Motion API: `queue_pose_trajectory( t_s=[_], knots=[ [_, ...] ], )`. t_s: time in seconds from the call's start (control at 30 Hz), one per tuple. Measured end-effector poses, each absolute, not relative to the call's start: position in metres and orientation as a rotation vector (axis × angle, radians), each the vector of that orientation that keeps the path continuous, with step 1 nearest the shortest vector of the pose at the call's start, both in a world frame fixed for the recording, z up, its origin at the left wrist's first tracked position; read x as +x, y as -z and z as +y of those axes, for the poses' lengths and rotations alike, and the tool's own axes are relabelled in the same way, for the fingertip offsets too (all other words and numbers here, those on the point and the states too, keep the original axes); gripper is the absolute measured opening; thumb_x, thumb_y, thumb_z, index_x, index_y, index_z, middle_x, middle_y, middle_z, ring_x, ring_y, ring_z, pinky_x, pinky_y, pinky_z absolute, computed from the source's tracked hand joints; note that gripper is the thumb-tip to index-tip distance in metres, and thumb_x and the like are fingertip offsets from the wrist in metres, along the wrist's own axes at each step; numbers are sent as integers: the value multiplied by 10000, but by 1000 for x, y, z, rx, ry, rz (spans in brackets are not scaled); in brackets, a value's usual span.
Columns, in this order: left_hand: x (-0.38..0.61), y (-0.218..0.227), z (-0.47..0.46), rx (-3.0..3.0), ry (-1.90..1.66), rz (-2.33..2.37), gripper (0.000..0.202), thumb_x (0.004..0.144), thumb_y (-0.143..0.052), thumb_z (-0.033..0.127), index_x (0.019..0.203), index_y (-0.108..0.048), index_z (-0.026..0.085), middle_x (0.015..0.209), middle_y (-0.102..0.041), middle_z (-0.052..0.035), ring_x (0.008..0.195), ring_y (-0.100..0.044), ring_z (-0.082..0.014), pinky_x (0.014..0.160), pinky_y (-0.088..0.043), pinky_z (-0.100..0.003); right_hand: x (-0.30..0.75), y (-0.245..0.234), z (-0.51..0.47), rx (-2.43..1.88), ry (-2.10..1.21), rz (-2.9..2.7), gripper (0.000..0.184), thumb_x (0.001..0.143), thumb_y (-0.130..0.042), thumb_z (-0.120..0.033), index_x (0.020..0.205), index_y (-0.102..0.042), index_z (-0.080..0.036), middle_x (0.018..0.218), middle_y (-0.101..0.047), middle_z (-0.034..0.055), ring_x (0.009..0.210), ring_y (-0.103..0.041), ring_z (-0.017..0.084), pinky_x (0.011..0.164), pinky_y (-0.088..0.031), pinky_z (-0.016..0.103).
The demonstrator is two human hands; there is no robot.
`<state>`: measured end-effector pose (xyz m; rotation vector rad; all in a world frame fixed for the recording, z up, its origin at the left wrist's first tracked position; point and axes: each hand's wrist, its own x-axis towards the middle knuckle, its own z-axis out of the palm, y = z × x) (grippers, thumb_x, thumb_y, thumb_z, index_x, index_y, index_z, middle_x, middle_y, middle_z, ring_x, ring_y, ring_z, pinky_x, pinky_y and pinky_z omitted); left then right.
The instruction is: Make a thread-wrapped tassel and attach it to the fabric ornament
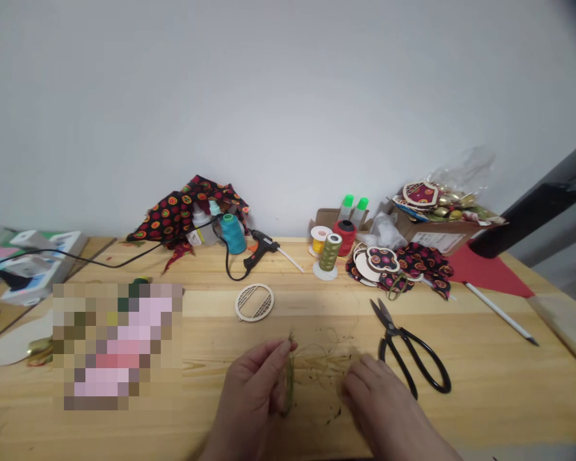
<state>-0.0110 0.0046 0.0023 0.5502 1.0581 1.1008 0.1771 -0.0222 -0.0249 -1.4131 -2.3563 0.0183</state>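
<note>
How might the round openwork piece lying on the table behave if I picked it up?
The openwork piece is probably light, being thin with large gaps. It likely stays stiff, since it looks cut from wood. Its narrow lattice strips may snap if squeezed.

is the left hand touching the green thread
Touching. The head view shows the left hand pinching the green thread at its thumb tip, a tuft sticking up above and the rest hanging below.
</note>
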Motion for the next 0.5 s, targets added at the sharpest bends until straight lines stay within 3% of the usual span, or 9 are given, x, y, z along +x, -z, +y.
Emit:
queue_pose_trajectory(
  t_s=[0.1, 0.2, 0.3, 0.43, 0.5],
  knots=[
    [-8, 1, 5, 596, -1108, 1073, 235, 715, -697, 347, 782, -678, 122, 393, -343, 99, 375, -243, -33, 378, -191, -175, 181, -5, -18, -1500, -464, -2302, 189, 805, -471, -47, 689, -534, -182, 731, -581, 29, 715, -523, 169, 633, -410, 281],
    [-5, 0, 5, 663, -1090, 1104, 229, 727, -681, 360, 760, -679, 133, 408, -366, 89, 373, -253, -35, 375, -186, -175, 183, -31, -12, -1502, -656, -2226, 182, 836, -469, -55, 718, -519, -184, 771, -562, 13, 753, -523, 154, 657, -414, 269],
    [-3, -7, 8, 773, -1056, 1142, 281, 741, -652, 402, 685, -684, 128, 399, -374, 73, 369, -262, -39, 375, -182, -181, 183, -45, -7, -1454, -683, -2223, 166, 841, -483, -60, 745, -526, -189, 791, -550, 3, 772, -514, 152, 676, -407, 272],
    [1, -17, 13, 835, -991, 1196, 378, 727, -643, 451, 912, -726, 132, 341, -319, 88, 355, -257, -55, 374, -180, -188, 178, -54, 0, -1394, -614, -2278, 162, 839, -486, -52, 771, -526, -193, 815, -545, 1, 794, -498, 157, 708, -396, 289],
    [4, -17, 14, 851, -965, 1173, 392, 723, -644, 457, 920, -727, 128, 334, -309, 92, 348, -242, -54, 371, -176, -193, 175, -58, 4, -1369, -556, -2326, 165, 849, -472, -55, 770, -521, -191, 814, -545, 4, 790, -490, 160, 709, -391, 297]
  ],
)
